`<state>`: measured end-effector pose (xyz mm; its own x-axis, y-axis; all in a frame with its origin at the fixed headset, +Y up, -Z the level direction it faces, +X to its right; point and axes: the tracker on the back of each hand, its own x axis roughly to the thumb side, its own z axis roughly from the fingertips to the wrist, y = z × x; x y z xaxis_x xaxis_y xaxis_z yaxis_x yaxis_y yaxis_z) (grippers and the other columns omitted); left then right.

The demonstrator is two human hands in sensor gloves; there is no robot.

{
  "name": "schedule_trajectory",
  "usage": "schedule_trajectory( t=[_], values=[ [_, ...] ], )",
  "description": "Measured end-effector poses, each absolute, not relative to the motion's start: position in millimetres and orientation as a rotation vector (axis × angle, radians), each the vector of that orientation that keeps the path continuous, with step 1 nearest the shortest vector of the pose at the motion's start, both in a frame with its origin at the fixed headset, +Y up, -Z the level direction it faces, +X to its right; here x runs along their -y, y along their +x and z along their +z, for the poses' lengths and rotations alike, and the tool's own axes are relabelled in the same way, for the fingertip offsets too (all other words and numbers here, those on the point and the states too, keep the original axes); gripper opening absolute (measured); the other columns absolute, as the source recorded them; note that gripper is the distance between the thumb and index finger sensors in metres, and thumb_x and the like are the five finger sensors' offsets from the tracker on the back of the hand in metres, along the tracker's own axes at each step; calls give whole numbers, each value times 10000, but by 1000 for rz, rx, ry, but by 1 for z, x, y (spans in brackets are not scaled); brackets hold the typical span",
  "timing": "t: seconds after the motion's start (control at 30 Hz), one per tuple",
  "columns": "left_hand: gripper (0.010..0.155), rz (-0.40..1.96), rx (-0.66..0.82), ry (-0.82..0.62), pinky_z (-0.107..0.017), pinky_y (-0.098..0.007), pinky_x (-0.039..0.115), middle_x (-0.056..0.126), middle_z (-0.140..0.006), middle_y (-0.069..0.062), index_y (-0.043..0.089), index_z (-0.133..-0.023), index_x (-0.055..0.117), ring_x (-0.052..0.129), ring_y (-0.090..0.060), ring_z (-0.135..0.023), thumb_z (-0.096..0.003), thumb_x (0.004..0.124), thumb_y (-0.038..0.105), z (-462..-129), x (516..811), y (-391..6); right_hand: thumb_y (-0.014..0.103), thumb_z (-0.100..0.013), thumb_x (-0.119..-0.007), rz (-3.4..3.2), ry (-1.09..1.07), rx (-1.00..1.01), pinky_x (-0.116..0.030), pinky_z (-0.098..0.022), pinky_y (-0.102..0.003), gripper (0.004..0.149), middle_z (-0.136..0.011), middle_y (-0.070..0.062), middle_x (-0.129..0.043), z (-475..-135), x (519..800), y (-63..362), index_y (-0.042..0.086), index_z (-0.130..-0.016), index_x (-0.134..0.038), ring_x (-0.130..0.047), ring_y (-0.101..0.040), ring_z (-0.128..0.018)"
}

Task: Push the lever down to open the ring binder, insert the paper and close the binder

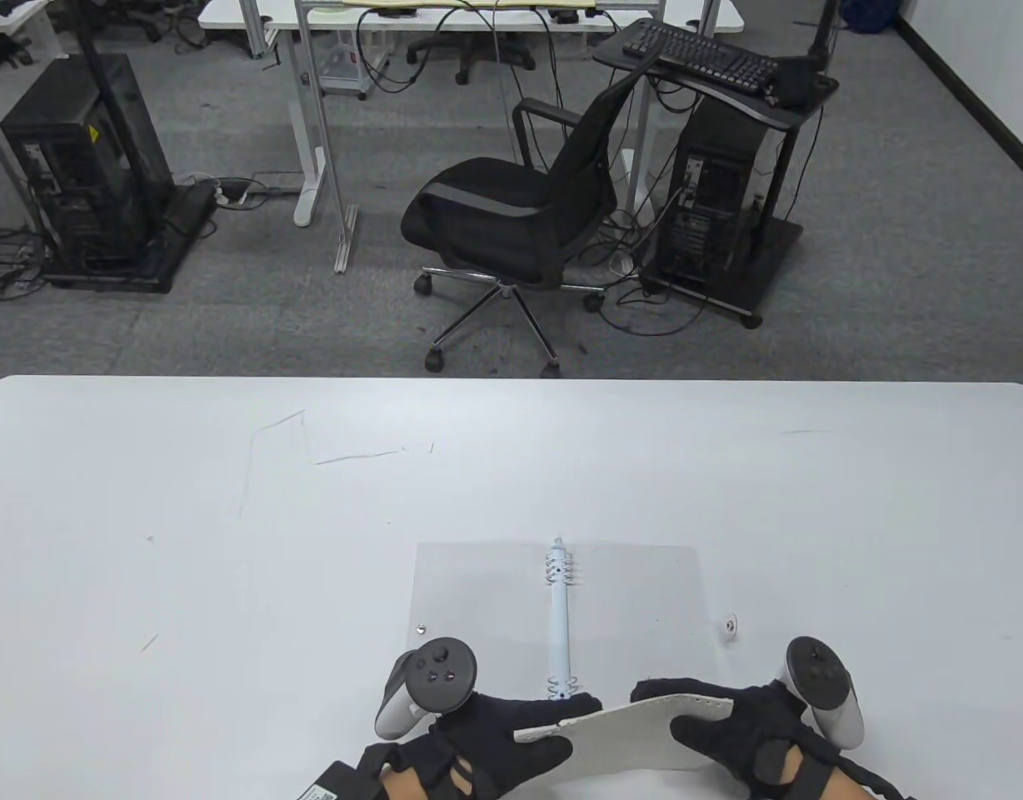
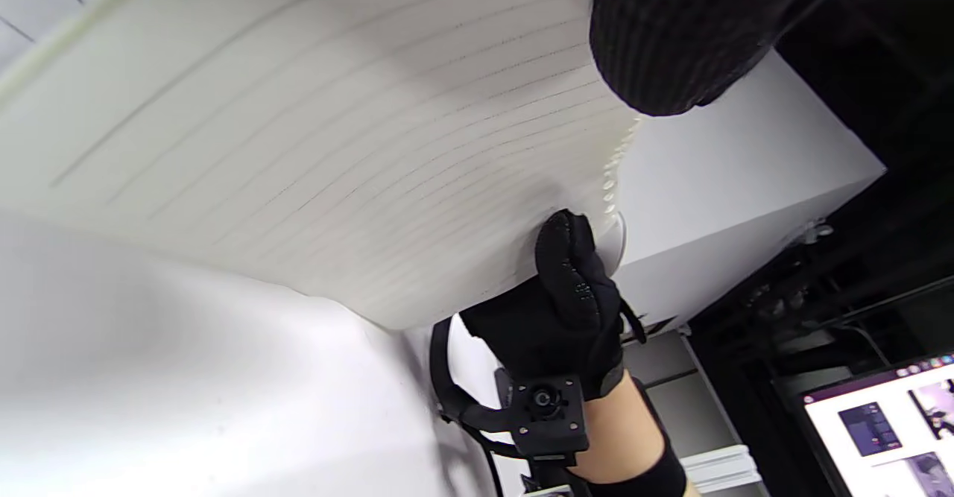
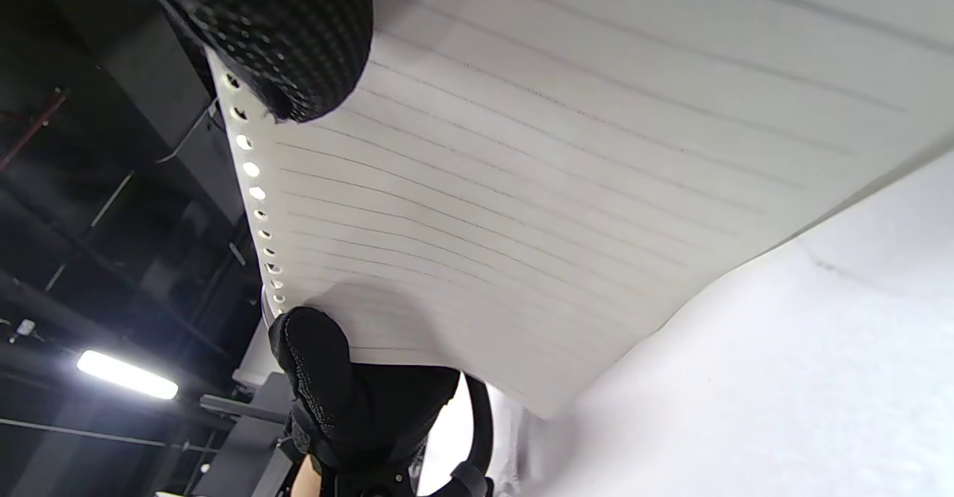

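The ring binder [image 1: 645, 600] lies open and flat on the white table, translucent covers spread either side of its white ring spine [image 1: 559, 621]. A small lever [image 1: 558, 544] sticks out at the spine's far end. Whether the rings stand open I cannot tell. A lined sheet of paper [image 1: 624, 733] with a punched edge hangs lifted above the table's near edge. My left hand [image 1: 561, 718] pinches its left end and my right hand [image 1: 670, 708] its right end. The left wrist view shows the paper [image 2: 335, 147] from below, and the right wrist view shows its punched holes [image 3: 253, 176].
A small round white clasp [image 1: 730, 627] lies on the table just right of the binder. Beyond the table's far edge stand an office chair [image 1: 520, 217] and computer towers [image 1: 720, 217]. The table [image 1: 228, 542] stretches wide to the left and right of the binder.
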<state>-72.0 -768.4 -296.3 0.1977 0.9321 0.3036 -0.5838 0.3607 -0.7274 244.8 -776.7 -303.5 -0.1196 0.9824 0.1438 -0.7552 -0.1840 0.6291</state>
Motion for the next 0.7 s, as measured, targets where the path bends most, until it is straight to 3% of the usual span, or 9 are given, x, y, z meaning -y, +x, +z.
schedule_trajectory(
  t=[0.23, 0.53, 0.7],
  values=[
    [553, 1069, 760, -522, -729, -660, 543, 780, -1089, 47, 379, -992, 680, 764, -335, -1043, -464, 768, 521, -298, 773, -72, 345, -480, -835, 1728, 637, -468, -538, -687, -606, 498, -1059, -30, -798, -305, 776, 246, 282, -969, -769, -683, -396, -990],
    [499, 1203, 723, -526, -690, -610, 670, 872, -1021, 23, 362, -968, 733, 923, -323, -919, -484, 725, 483, -299, 774, -73, 360, -484, -833, 1715, 642, -465, -534, -688, -608, 519, -1067, -53, -779, -305, 772, 247, 254, -985, -750, -674, -405, -991],
    [486, 1397, 706, -491, -666, -586, 719, 916, -979, 23, 370, -960, 741, 977, -325, -857, -486, 715, 473, -299, 768, -76, 398, -474, -857, 1639, 668, -415, -556, -684, -623, 543, -1059, -58, -790, -305, 765, 251, 246, -985, -753, -707, -411, -976]
  ],
)
